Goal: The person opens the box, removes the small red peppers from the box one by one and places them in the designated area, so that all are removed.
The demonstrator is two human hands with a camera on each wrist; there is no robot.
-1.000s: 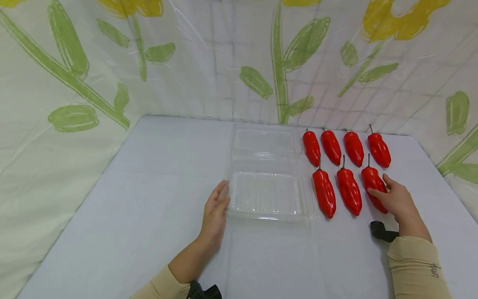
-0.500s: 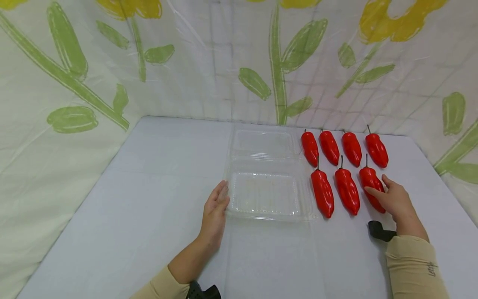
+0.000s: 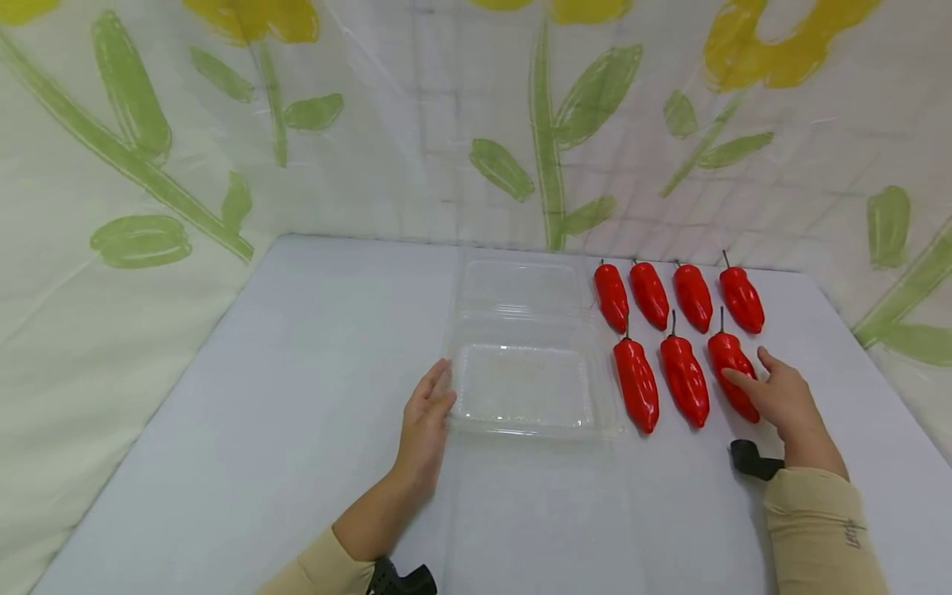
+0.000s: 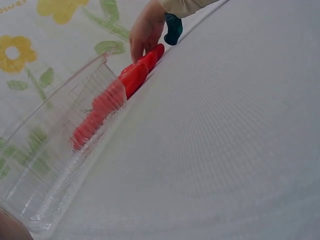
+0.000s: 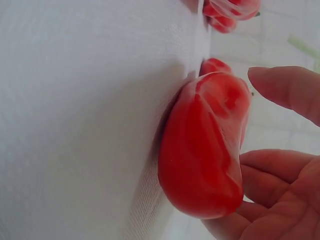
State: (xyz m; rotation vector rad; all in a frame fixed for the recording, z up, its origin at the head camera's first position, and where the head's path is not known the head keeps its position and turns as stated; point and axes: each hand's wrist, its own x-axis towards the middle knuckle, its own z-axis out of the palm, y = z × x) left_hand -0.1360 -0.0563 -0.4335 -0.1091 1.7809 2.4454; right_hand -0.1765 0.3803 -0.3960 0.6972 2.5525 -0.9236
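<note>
A clear plastic clamshell box (image 3: pixel 524 388) lies spread flat in the middle of the table, its lid (image 3: pixel 524 285) to the back. My left hand (image 3: pixel 426 430) rests against the left wall of its near half, fingers extended. In the left wrist view only a sliver of that hand (image 4: pixel 11 229) shows. My right hand (image 3: pixel 792 405) is at the rightmost red pepper (image 3: pixel 727 359) of the front row, which lies on the table. In the right wrist view, the fingers (image 5: pixel 272 165) are along the pepper's (image 5: pixel 200 155) far side, and the thumb stands slightly off it.
Two more glossy red peppers (image 3: pixel 683 384) lie in the front row, with several others (image 3: pixel 690 299) behind them, stems pointing back. A white cloth (image 3: pixel 297 372) covers the table. Behind it hangs a flower-patterned curtain (image 3: pixel 387 165). Dark wrist devices (image 3: pixel 754 460) sit at both cuffs.
The head view has shifted slightly, so the peppers and box appear a little further left. Both hands keep their places at the box and the pepper.
</note>
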